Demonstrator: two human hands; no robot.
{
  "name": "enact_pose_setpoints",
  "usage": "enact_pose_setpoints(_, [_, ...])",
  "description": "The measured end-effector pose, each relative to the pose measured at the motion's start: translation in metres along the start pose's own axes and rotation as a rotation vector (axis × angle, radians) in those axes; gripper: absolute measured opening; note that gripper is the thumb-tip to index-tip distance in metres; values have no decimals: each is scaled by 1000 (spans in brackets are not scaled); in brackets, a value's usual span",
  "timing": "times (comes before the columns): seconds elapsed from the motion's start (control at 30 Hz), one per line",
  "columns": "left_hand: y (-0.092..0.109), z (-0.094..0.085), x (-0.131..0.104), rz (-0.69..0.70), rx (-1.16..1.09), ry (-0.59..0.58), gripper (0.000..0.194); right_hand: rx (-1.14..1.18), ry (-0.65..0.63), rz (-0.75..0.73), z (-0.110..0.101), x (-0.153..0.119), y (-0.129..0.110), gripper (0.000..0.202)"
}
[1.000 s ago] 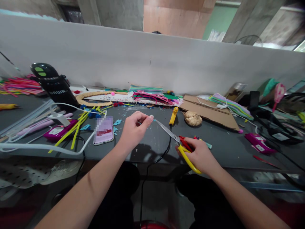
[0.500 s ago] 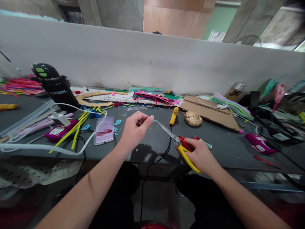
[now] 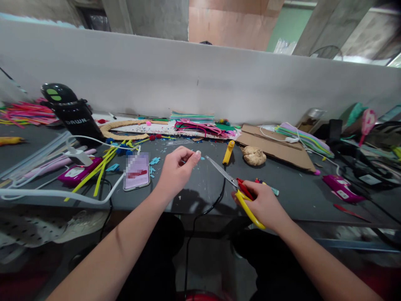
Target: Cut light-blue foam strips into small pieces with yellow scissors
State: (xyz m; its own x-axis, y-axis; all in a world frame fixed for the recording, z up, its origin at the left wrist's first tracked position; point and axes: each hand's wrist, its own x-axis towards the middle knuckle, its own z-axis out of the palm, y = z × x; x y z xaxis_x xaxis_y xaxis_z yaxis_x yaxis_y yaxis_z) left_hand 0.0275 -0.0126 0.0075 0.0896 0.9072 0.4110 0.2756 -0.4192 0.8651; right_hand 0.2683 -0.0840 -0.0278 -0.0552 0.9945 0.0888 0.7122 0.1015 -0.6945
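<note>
My right hand (image 3: 262, 205) is wrapped round the yellow and red handles of a pair of scissors (image 3: 221, 170). Their blades look closed, pointing up and left towards my other hand. My left hand (image 3: 180, 169) is pinched above the grey table, thumb against forefinger; whatever it holds is too small to make out. A tiny blue bit (image 3: 202, 158) shows between the left fingertips and the scissor tips. Several light-blue foam pieces (image 3: 154, 161) lie left of this hand, beside a phone (image 3: 138, 179) with a partly blurred screen.
A yellow glue gun (image 3: 228, 152) stands behind the scissors, its black cord running over the table edge. Right of it are a pale lumpy object (image 3: 253, 155) and cardboard (image 3: 275, 146). Yellow strips (image 3: 103, 169), white cables and a black DAWN bottle (image 3: 73, 117) occupy the left.
The scissor tips have drawn slightly right, away from my left fingertips, and a small gap now shows. My left hand has shifted a little left, still pinched.
</note>
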Motion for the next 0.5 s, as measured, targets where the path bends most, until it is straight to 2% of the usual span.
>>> enact_pose_setpoints(0.5, [0,0,-2,-1,12,-7,30,-43,-20,-3,0,0,-3,13])
